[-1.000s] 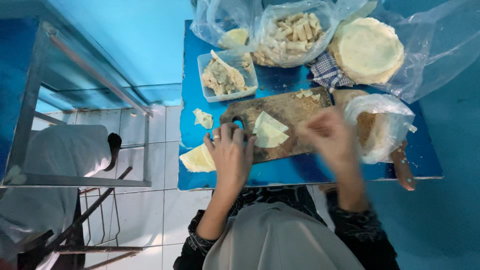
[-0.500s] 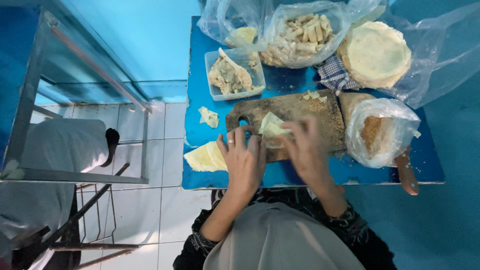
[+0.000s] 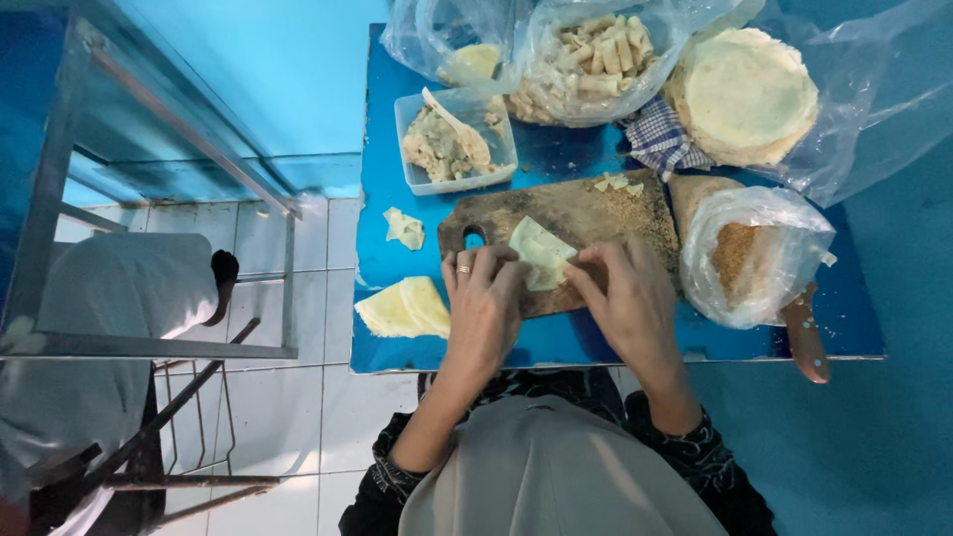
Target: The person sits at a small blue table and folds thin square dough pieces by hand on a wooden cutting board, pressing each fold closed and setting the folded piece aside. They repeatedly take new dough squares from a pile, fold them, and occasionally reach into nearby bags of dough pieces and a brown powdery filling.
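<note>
Blue walls and a white tiled floor surround a small blue tabletop, seen from above the person who sits at its near edge. Left of it stands a metal frame with grey cloth draped over it.

Along the far edge lie clear plastic bags: one at the far right corner holds a stack of round pale wrappers, one in the middle holds a heap of rolled pieces. A checked cloth lies between them. A smaller bag of brown crumbs sits by the right edge, and a brown knife handle sticks out over the near right corner.

A wooden cutting board takes the middle of the tabletop. Behind its left end is a clear plastic tub of filling with a spoon in it. Near the left edge, a folded stack of wrappers lies by the near edge, with a small scrap behind it.

On the board rests one pale wrapper. The left hand, a ring on one finger, presses flat on its left side; the right hand pinches its right edge with curled fingertips. Both hands touch the wrapper, neither clenched around it.
</note>
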